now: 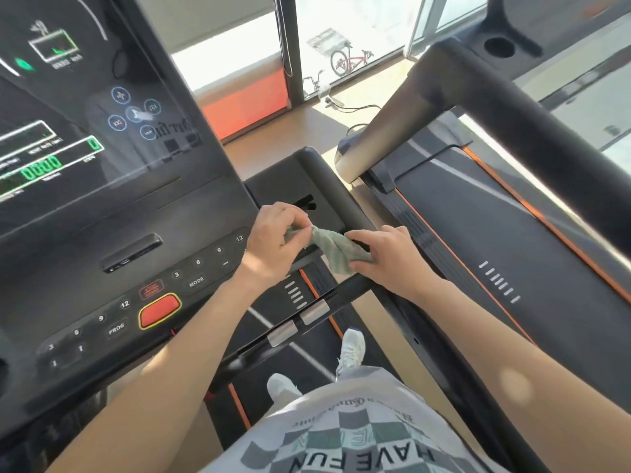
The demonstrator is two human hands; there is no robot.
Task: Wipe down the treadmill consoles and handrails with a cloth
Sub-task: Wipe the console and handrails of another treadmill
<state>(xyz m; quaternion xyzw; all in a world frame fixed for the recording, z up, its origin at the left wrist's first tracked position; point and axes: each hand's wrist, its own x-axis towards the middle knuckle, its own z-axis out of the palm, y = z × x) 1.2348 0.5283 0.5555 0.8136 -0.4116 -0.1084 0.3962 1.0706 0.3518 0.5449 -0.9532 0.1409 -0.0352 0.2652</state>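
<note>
Cloth (338,251), grey-green and bunched, is held between both hands just right of the console (136,230) and over its handrail (336,191) — left hand (276,241) pinching one end, right hand (392,259) gripping the other — with a second treadmill (505,220) farther right of the console and a red bicycle (351,59) beyond.

Gym, treadmill row. Console (102,206) with lit green readouts (41,172), speed keys, red stop button (159,310). Second treadmill (495,250) just beside, same orange-edged belt, thick handrail (512,114). Wood floor (307,128), cable (358,109) across it. Tall windows (341,15) ahead, bright daylight; red bike (351,61) beyond glass.
</note>
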